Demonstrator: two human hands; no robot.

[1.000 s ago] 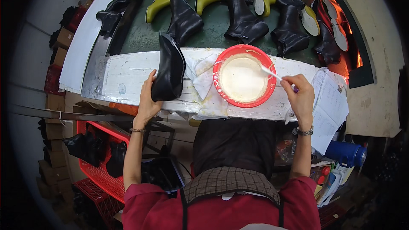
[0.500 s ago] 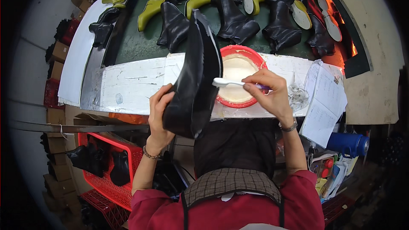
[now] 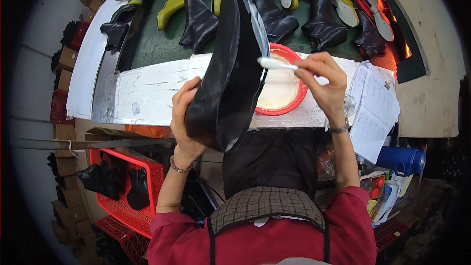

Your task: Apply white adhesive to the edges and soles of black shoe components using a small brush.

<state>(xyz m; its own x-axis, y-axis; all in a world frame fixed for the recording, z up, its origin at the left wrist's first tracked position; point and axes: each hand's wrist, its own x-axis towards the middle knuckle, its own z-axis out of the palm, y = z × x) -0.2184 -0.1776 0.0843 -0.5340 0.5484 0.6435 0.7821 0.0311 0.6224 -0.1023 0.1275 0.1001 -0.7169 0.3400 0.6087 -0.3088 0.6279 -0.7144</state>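
Observation:
My left hand [image 3: 184,118] is closed round the lower part of a black leather boot upper [image 3: 216,88], held up tilted in front of me. A pale wet-looking strip runs along its upper right edge. My right hand [image 3: 325,76] pinches a white toothbrush [image 3: 279,65], its head close to that edge; whether they touch I cannot tell. Behind the brush and partly hidden by the boot upper stands a red bowl [image 3: 300,97] holding cream-coloured paste [image 3: 277,93].
Several black boot uppers [image 3: 324,22] and yellow-green boot forms [image 3: 171,10] lie on the green bench top [image 3: 152,51]. An orange glow shows at the far right. Written sheets [image 3: 375,103] hang over the bench edge, above a blue flask [image 3: 400,161]. A red crate [image 3: 157,186] stands low at left.
The boot upper has come closer and tipped, its top edge swinging right. My right hand has lifted the toothbrush up and slightly right. Both hands keep their hold.

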